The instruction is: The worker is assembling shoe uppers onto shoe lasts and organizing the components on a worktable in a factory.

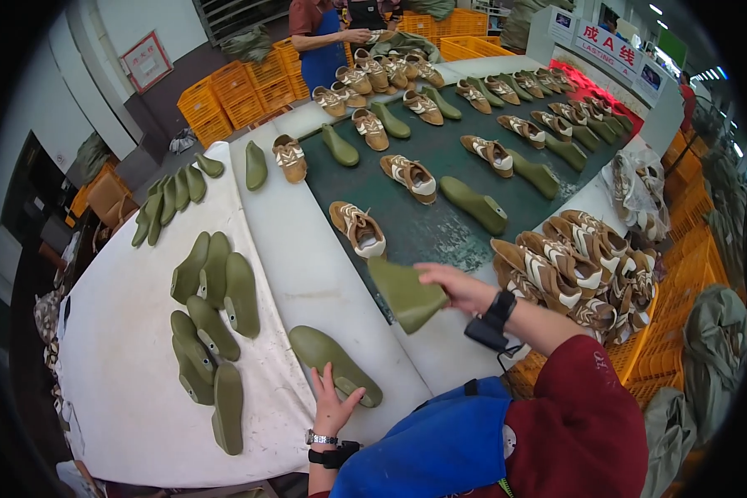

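Observation:
My right hand [458,287] is closed on the end of a green shoe last [407,292], held tilted above the near edge of the dark green belt. My left hand [334,407] grips the heel end of another green shoe last [328,353], thumb on one side and fingers on the other. That last lies on the white tabletop [311,286] close in front of me. On the belt [440,236], brown-and-white sneakers and green lasts stand in rows; the nearest sneaker [358,230] is just beyond my right hand's last.
Several green lasts [241,295] lie on the white cloth [124,357] at left. A pile of sneakers [568,266] stands at right, by orange crates [668,319]. Across the table, a person in a blue apron [319,62] handles a shoe near more heaped sneakers [378,75].

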Tool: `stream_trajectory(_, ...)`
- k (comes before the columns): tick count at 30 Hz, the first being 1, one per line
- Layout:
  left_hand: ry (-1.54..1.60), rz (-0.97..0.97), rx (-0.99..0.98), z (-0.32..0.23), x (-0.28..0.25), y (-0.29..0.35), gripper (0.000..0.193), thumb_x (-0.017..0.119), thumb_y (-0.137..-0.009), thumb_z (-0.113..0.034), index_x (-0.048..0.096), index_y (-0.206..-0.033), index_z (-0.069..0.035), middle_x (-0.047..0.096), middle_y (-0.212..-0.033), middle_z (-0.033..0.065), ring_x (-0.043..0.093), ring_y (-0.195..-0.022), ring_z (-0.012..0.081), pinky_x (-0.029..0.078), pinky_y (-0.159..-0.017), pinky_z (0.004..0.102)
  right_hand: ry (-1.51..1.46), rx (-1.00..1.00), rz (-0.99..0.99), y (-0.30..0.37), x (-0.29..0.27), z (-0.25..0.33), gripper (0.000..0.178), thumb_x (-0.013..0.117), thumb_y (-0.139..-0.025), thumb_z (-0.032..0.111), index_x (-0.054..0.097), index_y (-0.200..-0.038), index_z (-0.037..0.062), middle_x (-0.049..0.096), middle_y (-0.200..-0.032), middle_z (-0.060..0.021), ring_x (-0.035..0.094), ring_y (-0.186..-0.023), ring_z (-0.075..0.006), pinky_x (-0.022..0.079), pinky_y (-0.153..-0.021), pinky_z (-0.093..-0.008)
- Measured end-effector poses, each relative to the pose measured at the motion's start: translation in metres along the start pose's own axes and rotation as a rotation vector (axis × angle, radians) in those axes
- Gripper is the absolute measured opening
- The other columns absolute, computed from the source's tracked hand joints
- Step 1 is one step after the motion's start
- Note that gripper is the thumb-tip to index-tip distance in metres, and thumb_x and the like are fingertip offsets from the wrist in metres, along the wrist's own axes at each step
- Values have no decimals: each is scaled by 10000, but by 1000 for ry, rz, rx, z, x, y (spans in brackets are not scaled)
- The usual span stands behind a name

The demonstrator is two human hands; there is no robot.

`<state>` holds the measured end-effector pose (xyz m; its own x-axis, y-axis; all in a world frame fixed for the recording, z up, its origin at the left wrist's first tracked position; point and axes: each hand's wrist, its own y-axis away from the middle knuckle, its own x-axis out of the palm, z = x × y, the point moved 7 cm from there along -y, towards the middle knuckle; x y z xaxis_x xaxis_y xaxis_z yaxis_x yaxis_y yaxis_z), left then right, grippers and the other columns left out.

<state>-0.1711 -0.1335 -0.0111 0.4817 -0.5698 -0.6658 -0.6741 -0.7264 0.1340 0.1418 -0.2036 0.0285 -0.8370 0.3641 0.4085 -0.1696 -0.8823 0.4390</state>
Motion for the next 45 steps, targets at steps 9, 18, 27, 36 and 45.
stream_trajectory(9, 5, 3, 17, 3, 3, -2, 923, 754, -698, -379, 233, -1376, -33, 101, -1404, 321, 289, -1264, 440, 336, -1008, 417, 1666, 12, -370, -86, -76, 18, 549, 544, -772, 243, 396, -1293, 149, 602, -1060, -236, 600, -968, -352, 460, -833, -458)
stream_trajectory(18, 58, -12, 33, 8, 5, -1, 918, 754, -700, -384, 238, -1373, -32, 112, -1398, 325, 282, -1263, 446, 328, -1012, 426, 1747, 26, -555, -98, -80, 14, 364, 470, -817, 143, 437, -1172, 71, 656, -931, -164, 640, -883, -303, 494, -732, -402)
stream_trajectory(27, -9, -6, 65, 6, 6, -3, 948, 757, -694, -401, 217, -1375, -22, 109, -1386, 345, 273, -1262, 463, 324, -1012, 442, 1760, 92, -569, -73, -85, 24, 379, 486, -827, 159, 447, -1201, 112, 646, -981, -161, 633, -910, -300, 501, -756, -389)
stream_trajectory(36, -60, 12, 97, -13, 39, -25, 914, 678, -774, -412, 144, -1398, -8, 11, -1417, 350, 212, -1293, 488, 421, -926, 453, 1710, -204, 445, 7, 118, -55, 679, 622, -760, 415, 381, -1317, 109, 646, -949, -162, 631, -841, -340, 498, -712, -426)
stream_trajectory(45, 287, 337, 267, -139, -39, -5, 608, 567, -878, -173, 279, -1406, -85, 423, -1346, 149, 464, -1190, 254, 393, -968, 348, 1684, -157, 212, 28, 122, -99, 658, 575, -796, 322, 300, -1358, 117, 646, -813, -164, 635, -748, -339, 490, -648, -434)
